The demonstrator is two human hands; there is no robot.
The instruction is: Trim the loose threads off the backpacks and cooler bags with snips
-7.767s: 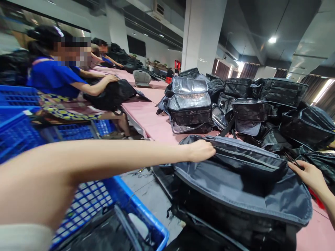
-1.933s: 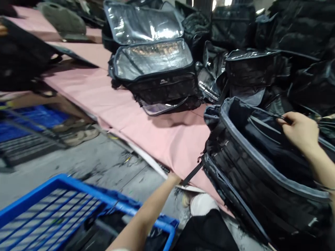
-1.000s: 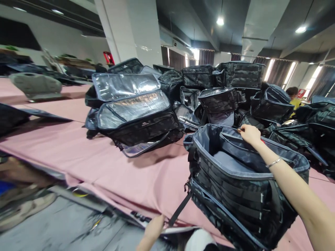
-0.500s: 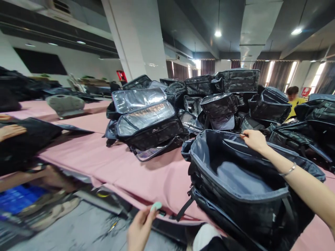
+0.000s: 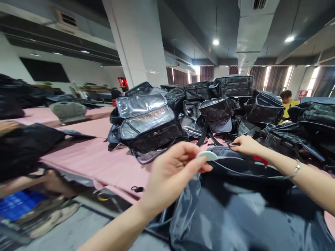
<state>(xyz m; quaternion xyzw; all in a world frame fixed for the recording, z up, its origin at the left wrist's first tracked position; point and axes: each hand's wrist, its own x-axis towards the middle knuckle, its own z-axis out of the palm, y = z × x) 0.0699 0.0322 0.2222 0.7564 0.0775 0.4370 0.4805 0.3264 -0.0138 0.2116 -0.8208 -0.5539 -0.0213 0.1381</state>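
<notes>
A large black bag [image 5: 235, 216] with a grey-blue lining lies gaping in front of me on the pink-covered table. My left hand [image 5: 180, 167] pinches a flat, pale green rounded piece [image 5: 208, 156] between thumb and fingers. It is at the bag's far left edge, beside the rim of an inner pocket [image 5: 235, 167]. At the bag's far edge, the closed fingers of my right hand [image 5: 244, 145] are on something slim and dark; its kind is too small to make out. A bit of red [image 5: 260, 161] shows below my right wrist.
Several black bags are heaped across the table, one with a silver-lined compartment [image 5: 146, 123] lying open. A co-worker's hand [image 5: 9, 126] is at dark fabric [image 5: 31, 150] on the left. A blue crate [image 5: 21, 205] stands below. A small black ring-ended item [image 5: 137, 189] lies near the table edge.
My left hand has risen from the table's front edge to the bag, still pinching the pale green piece. The bag's opening has come closer and tilted towards me. My right hand stays at its far edge.
</notes>
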